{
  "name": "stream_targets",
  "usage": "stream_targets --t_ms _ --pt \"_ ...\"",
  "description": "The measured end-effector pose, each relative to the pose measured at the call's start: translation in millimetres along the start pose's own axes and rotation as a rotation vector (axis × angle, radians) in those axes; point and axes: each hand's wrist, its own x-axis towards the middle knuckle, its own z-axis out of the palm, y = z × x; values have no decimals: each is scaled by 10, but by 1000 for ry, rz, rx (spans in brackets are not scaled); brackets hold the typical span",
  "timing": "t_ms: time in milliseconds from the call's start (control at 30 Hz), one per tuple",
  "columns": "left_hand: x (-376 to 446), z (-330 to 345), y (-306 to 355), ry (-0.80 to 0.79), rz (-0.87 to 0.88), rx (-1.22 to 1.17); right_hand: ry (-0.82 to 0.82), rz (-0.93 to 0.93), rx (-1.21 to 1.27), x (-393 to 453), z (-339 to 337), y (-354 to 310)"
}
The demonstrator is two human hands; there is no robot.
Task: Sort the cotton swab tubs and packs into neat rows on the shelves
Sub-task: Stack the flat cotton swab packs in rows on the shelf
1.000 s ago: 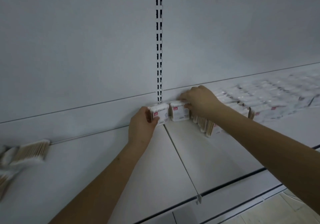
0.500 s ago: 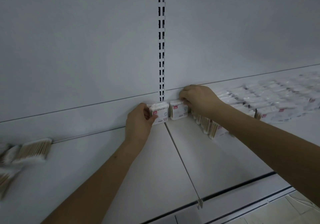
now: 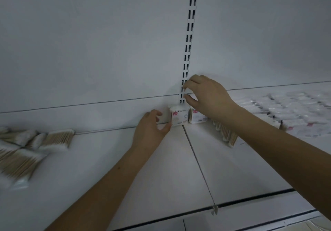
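Nearest the camera, the white shelf point(image 3: 161, 186) is lying bare across its front, apparently being kept free so rows can grow forward from the back. Off to the left, clear packs of wooden swabs point(image 3: 25, 152) are lying flat and fanned at odd angles, so they are likely waiting their turn. Further in, the left hand point(image 3: 151, 132) is hovering with loosely curved fingers and gripping nothing, its thumb tip just beside the left tub point(image 3: 178, 114), probably guarding it against tipping. That tub and the right tub point(image 3: 196, 117) are standing upright side by side against the back panel point(image 3: 89, 51), below the slotted upright point(image 3: 189, 39), which suits the start of a row. The right hand point(image 3: 208, 94) is hanging over them, released, fingers bent and empty. To the right, more swab packs point(image 3: 295, 109) are lying in rows, blurred.
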Motion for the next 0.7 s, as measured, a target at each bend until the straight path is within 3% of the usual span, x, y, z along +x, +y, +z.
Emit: stream_targets --t_ms 167,267,433,600,700 --pt "-514 -570 -242 65 54 118 191 -103 170 324 148 -632" --pt "-875 -939 -445 145 7 174 208 -143 313 532 343 -1119" --pt "-1350 -1488 -728 340 -105 264 93 -231 495 769 720 -1991" --pt "-1627 -1891 -1090 572 -206 528 -65 -324 565 854 997 -2747" --pt "-1579 -1986 -1295 568 -338 628 -163 -348 510 772 1256 -3009"
